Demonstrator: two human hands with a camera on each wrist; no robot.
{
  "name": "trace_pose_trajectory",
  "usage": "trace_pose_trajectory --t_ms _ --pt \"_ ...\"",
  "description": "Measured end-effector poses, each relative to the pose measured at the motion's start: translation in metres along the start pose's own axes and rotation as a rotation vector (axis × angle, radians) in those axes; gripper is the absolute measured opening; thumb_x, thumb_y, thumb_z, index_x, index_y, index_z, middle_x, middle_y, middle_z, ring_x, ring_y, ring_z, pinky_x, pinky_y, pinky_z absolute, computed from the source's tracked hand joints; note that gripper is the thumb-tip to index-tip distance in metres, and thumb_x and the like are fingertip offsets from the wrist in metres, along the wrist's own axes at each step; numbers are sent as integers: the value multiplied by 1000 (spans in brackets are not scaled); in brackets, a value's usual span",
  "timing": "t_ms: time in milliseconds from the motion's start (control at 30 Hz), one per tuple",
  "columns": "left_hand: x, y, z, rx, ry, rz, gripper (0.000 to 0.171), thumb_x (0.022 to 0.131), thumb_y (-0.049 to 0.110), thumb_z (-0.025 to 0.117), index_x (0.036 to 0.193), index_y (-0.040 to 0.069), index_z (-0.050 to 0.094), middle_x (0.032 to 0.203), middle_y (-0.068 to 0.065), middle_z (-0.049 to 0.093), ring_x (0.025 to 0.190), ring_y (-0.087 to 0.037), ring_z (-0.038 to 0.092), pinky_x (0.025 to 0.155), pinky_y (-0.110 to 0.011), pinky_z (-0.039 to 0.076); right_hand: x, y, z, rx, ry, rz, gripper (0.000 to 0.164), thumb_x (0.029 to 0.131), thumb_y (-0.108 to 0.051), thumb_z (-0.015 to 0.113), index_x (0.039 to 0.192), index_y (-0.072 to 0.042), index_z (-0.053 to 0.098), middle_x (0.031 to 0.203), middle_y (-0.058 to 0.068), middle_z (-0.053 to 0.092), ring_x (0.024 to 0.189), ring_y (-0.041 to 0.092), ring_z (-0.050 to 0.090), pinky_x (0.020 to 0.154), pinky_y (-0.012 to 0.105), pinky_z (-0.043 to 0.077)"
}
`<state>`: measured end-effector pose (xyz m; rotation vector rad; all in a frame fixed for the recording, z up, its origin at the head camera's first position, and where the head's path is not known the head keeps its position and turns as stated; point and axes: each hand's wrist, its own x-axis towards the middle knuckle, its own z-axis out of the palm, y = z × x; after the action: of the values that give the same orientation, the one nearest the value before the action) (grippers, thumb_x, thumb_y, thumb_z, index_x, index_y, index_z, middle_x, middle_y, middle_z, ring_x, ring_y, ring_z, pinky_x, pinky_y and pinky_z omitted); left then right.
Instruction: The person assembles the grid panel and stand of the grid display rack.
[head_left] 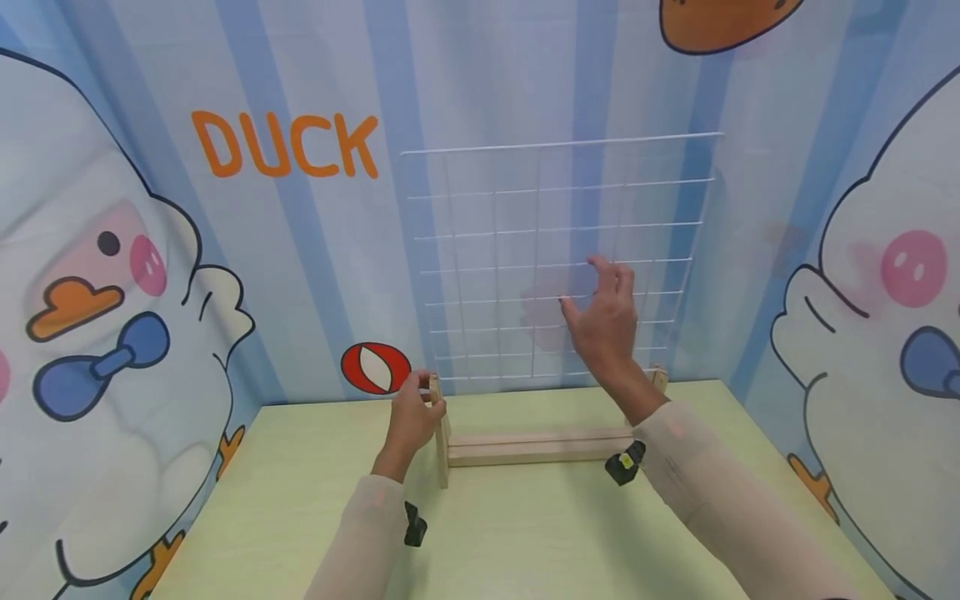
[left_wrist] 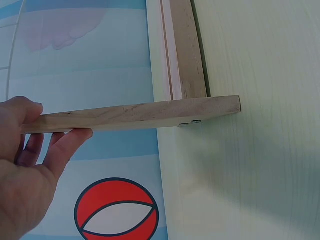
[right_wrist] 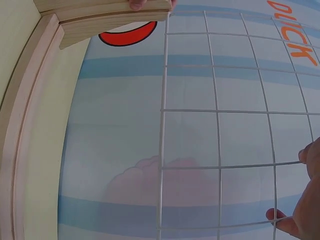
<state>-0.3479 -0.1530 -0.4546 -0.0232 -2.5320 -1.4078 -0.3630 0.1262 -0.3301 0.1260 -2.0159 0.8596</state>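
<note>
A wooden stand (head_left: 532,454) sits on the table, with two side uprights joined by a low crossbar. My left hand (head_left: 414,415) pinches the top of the left upright (left_wrist: 125,114) between thumb and fingers. Above the stand, a white wire grid panel (head_left: 495,233) stands upright, its bottom wire level with the tops of the uprights. My right hand (head_left: 606,323) holds the panel right of its middle, thumb and curled fingers spread across its wires. In the right wrist view, the thumb (right_wrist: 287,225) meets a wire crossing; the other fingers are partly cut off.
The pale yellow table (head_left: 517,533) ends at a fabric backdrop (head_left: 300,267) printed with ducks and stripes, just behind the stand. The right upright (head_left: 660,379) is mostly hidden by my right forearm. Black wrist cameras hang below both sleeves.
</note>
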Motion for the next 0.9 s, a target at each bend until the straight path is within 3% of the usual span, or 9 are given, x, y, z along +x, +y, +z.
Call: trace_pose_trajectory --t_ms 467,767,900 --pt "-3 2 0 7 3 10 44 91 3 67 133 3 52 126 -16 60 117 -34 65 94 -45 60 -9 4 4 -6 -43 19 59 90 -21 77 140 -17 46 129 17 50 90 32 64 72 44 61" --pt "-1 0 0 -7 6 16 47 91 2 66 136 3 51 128 -16 60 117 -34 64 94 -45 60 -17 9 9 -1 -55 21 63 86 -18 81 139 -15 48 127 18 51 79 34 59 65 47 55" --pt "-1 0 0 -2 4 11 48 92 3 66 137 3 51 129 -16 60 118 -33 64 94 -45 59 -21 12 12 -8 -69 30 62 87 -18 81 140 -15 48 128 18 51 84 36 62 69 48 58"
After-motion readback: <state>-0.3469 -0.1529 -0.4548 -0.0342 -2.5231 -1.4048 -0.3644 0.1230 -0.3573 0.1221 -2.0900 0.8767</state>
